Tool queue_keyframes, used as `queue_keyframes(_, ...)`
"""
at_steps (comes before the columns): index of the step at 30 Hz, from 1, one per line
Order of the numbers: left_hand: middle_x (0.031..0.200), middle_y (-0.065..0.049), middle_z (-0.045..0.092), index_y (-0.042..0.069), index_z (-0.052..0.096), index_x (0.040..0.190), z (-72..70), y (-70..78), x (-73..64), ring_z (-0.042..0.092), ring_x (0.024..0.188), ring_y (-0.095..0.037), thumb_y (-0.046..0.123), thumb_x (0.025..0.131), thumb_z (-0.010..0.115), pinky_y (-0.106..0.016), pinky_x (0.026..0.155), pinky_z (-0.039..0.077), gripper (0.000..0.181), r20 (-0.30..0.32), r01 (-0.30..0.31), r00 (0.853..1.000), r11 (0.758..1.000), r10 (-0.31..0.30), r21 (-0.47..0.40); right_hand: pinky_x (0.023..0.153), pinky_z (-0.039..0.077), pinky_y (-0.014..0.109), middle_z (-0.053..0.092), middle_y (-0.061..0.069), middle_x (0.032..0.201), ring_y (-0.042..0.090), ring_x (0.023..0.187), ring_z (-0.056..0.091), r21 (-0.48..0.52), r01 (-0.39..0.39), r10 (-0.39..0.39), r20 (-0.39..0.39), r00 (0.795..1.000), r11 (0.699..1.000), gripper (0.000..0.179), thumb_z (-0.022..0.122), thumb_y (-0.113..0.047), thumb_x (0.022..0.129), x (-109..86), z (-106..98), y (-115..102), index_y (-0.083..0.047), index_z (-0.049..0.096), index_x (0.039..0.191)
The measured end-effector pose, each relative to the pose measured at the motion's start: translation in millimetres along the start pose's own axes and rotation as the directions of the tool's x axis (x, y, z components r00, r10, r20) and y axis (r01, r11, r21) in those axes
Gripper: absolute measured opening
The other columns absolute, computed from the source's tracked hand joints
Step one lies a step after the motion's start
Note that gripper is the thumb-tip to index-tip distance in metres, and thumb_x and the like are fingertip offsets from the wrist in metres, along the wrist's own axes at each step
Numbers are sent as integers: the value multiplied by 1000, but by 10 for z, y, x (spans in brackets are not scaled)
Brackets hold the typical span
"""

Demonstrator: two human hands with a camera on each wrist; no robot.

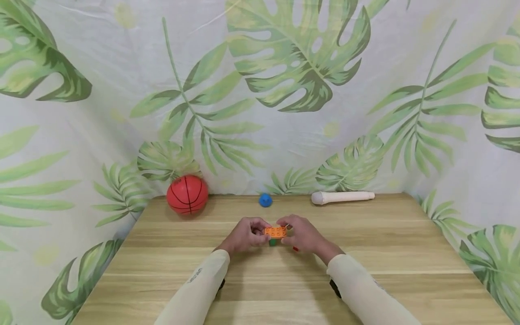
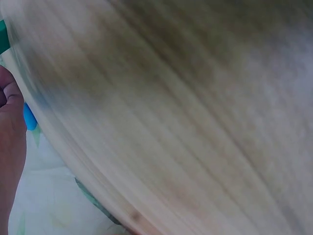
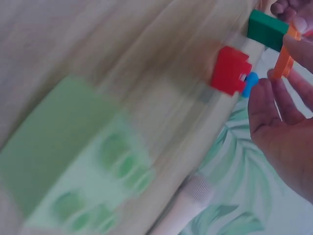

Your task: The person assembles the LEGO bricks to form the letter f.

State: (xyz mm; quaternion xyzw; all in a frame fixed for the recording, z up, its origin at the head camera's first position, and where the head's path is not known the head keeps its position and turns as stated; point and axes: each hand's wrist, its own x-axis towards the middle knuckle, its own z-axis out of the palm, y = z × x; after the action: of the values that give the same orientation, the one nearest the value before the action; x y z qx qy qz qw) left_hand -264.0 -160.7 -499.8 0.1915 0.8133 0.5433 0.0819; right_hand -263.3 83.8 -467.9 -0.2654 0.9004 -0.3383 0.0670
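Brick (image 1: pixel 276 232), orange, between left hand (image 1: pixel 245 235), right hand (image 1: pixel 304 234).

Pale green block (image 3: pixel 54 142) blurred, orange block (image 1: pixel 275 232) partly hidden

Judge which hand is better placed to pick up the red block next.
Probably the right hand: the red block peeks out beneath it, while the left hand sits farther off, across the orange block.

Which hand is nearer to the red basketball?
Left. The left hand is to the right of the red basketball and closer to the camera; the right hand is farther right, beyond the orange toy brick.
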Motion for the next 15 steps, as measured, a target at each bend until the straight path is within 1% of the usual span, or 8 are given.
queue_keyframes(3, 93, -12, 73, -2, 77, 115, 8, -12, 10, 58, 77, -9, 3, 91, 83, -17, 66, 49, 25, -5, -9, 1000, 1000, 9, -6, 107, 55, 55, 69, 19, 132, 37, 123, 66, 46, -58, 60, -41, 997, 997, 50, 82, -9, 93, -101, -71, 88, -1, 65, 139)
queue_keyframes(6, 93, -14, 72, -3, 77, 115, 7, -29, 14, 57, 76, -8, 3, 91, 83, -16, 65, 48, 25, -10, -24, 1000, 1000, 24, -2, 108, 53, 57, 69, 23, 131, 39, 123, 66, 59, -96, 101, -78, 992, 994, 51, 83, -15, 94, -213, -128, 214, 3, 64, 138)
queue_keyframes(8, 93, -16, 72, -2, 77, 115, 5, -41, 13, 56, 76, -8, 3, 91, 82, -16, 65, 47, 25, -9, -30, 1000, 1000, 30, 1, 107, 53, 56, 69, 23, 129, 37, 120, 66, 80, -128, 134, -73, 988, 989, 52, 83, -18, 94, -289, -148, 298, 5, 63, 136)
queue_keyframes(11, 94, -16, 72, -2, 77, 115, 7, -55, 11, 56, 76, -8, 4, 92, 82, -16, 66, 47, 24, -8, -32, 999, 999, 32, 6, 103, 54, 51, 68, 19, 124, 31, 114, 66, 118, -178, 185, -49, 982, 977, 52, 84, -22, 93, -384, -152, 388, 6, 63, 132)
queue_keyframes(15, 93, -13, 71, -1, 77, 115, 19, -72, 12, 55, 75, -8, 4, 92, 82, -17, 66, 47, 23, -10, -20, 1000, 1000, 20, 1, 97, 55, 43, 67, 14, 119, 23, 107, 65, 144, -209, 213, -19, 977, 967, 50, 87, -25, 91, -437, -104, 425, 3, 62, 124)
